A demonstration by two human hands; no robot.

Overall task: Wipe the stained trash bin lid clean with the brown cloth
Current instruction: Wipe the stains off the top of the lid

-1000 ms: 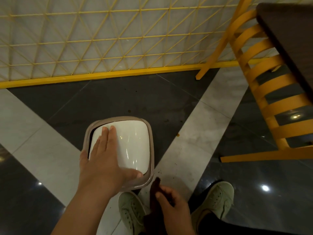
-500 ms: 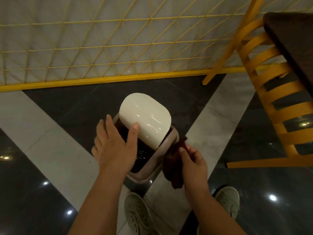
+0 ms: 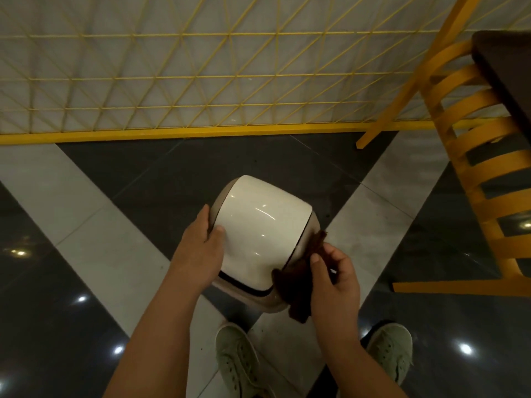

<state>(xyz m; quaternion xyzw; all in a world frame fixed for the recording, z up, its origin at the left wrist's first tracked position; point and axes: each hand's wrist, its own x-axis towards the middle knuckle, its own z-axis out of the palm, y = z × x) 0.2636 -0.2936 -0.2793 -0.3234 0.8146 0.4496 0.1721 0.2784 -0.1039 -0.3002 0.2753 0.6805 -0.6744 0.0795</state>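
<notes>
The small trash bin with its beige rim [image 3: 260, 301] stands on the floor in front of my feet. Its glossy white lid [image 3: 263, 231] lies nearly closed, with a dark gap along the near edge. My left hand [image 3: 199, 248] grips the lid's left edge, thumb on top and fingers round the rim. My right hand [image 3: 334, 275] pinches the brown cloth [image 3: 298, 285] against the bin's right near corner. The cloth hangs down over the rim. No stain is plainly visible on the lid.
A yellow wooden chair [image 3: 485, 179] stands close on the right, beside a dark table top [image 3: 508, 81]. A yellow lattice partition [image 3: 184, 81] runs behind the bin. My two pale green shoes [image 3: 238, 363] sit just below the bin on the glossy tiled floor.
The swing lid, tipped up and open half a second ago, has come down nearly closed. My left hand shifted to its left edge. My right hand brought the cloth up to the bin's right corner.
</notes>
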